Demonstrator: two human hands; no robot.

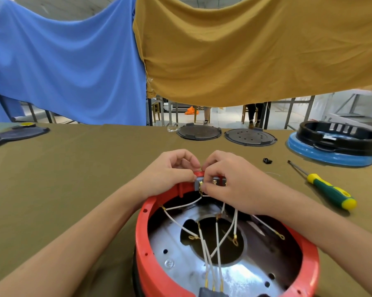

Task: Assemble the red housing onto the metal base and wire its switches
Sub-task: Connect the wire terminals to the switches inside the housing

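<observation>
Head view: both curled hands (202, 174) pinch switch (199, 183).

The cloth-covered table (73, 168) bears red housing (142, 228), screwdriver (328, 189), two dark discs (199, 132).

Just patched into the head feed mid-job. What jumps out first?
Front and centre, the red housing sits on the metal base, loose white wires crossing inside. At its far rim the left hand and right hand pinch at the grey switch block. A green and yellow screwdriver lies to the right on the table.
</observation>
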